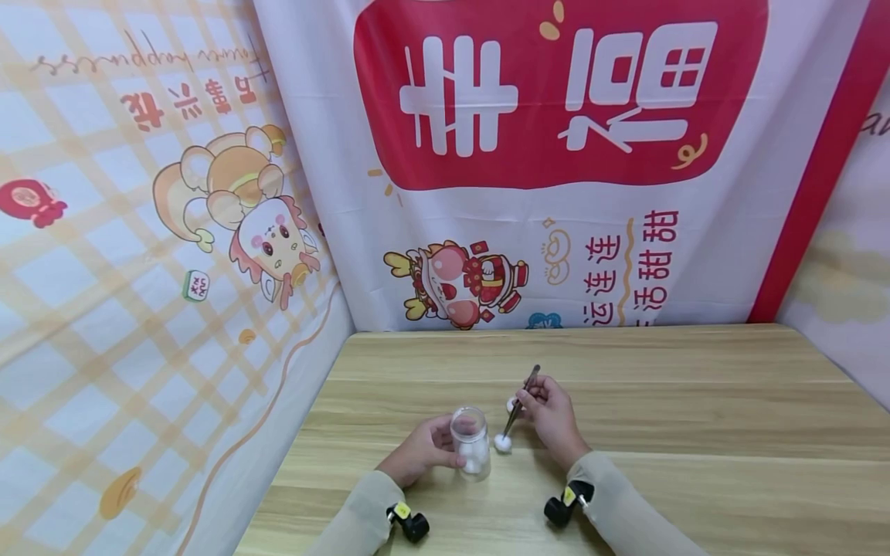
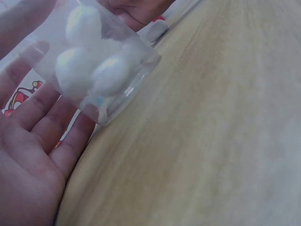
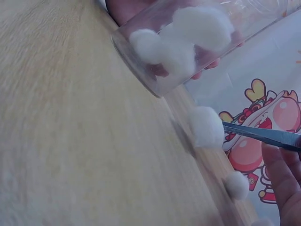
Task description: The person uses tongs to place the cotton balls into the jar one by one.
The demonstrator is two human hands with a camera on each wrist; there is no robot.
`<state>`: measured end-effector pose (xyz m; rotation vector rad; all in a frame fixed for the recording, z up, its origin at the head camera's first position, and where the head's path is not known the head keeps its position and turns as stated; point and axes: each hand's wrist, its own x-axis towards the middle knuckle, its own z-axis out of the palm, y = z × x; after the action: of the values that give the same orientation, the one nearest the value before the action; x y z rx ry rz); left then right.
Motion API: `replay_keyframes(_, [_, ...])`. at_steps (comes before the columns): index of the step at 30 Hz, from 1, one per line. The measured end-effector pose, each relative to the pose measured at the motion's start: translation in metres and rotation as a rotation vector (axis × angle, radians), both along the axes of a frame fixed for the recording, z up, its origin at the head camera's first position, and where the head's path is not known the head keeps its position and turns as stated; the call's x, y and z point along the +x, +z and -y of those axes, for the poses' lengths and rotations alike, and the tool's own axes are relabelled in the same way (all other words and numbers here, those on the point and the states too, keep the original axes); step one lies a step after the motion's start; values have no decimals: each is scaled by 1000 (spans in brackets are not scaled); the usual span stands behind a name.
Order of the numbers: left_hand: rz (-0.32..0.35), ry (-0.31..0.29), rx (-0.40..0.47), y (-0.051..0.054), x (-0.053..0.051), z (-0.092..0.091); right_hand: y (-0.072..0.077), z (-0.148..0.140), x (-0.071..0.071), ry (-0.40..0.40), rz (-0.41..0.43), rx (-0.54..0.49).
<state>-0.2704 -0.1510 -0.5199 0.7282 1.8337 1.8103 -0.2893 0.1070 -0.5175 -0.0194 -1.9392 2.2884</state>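
Observation:
My left hand grips a clear, lidless jar from its left side, thumb and fingers about the wall. Several white cotton balls lie inside it. In my right hand a pair of dark metal tweezers is pinched, slanting down to the left. Their tips meet a cotton ball just right of the jar; whether it is lifted off the table I cannot tell. Another cotton ball sits farther along the table, near the right hand, which partly covers that spot in the head view.
A wood-grain table spreads under both hands. Printed cloth hangs behind it and along the left side. Small black devices with yellow marks are strapped to both sleeved wrists.

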Motion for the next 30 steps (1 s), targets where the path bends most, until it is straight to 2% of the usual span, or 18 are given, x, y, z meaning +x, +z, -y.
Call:
replay_keyframes(14, [-10, -1, 5, -2, -2, 0, 11, -4, 1, -12, 37, -20])
replay_keyframes(18, [-22, -8, 13, -2, -2, 0, 13, -5, 1, -15, 35, -60])
replay_keyframes(25, [-7, -5, 5, 0, -1, 1, 20, -8, 3, -21, 5, -126])
replay_keyframes(30, [-14, -4, 3, 1, 0, 0, 23, -10, 3, -25, -49, -152])
